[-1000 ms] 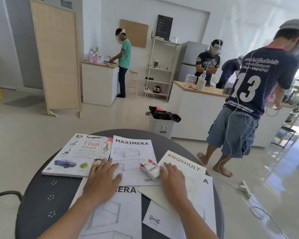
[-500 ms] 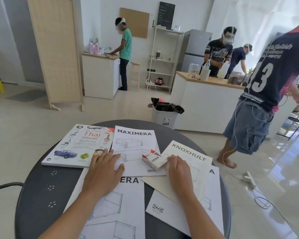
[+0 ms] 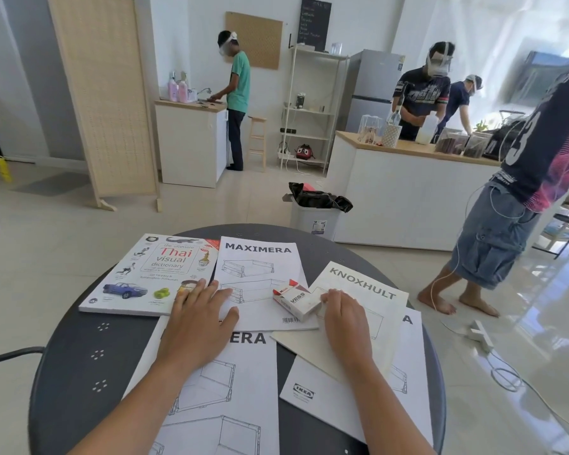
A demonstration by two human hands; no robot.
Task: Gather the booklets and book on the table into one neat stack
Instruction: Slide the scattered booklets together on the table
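Note:
On the round dark table (image 3: 79,356) lie a Thai visual dictionary (image 3: 151,274) at the left, a MAXIMERA booklet (image 3: 260,274) beside it, a KNOXHULT booklet (image 3: 368,310) at the right, a second MAXIMERA booklet (image 3: 230,405) near me, and another booklet with a logo (image 3: 316,399) under the KNOXHULT one. My left hand (image 3: 197,323) lies flat, fingers spread, across the dictionary's corner and both MAXIMERA booklets. My right hand (image 3: 345,320) rests flat on the KNOXHULT booklet, fingertips touching a small white and red VESS box (image 3: 296,300).
A person in denim shorts (image 3: 506,224) stands close at the table's right. A lined bin (image 3: 316,208) and a white counter (image 3: 408,192) stand behind. A power strip with cable (image 3: 480,336) lies on the floor to the right. A chair arm (image 3: 10,354) shows at left.
Both hands stay flat on the papers. The view has tilted and the person at the right has stepped further right.

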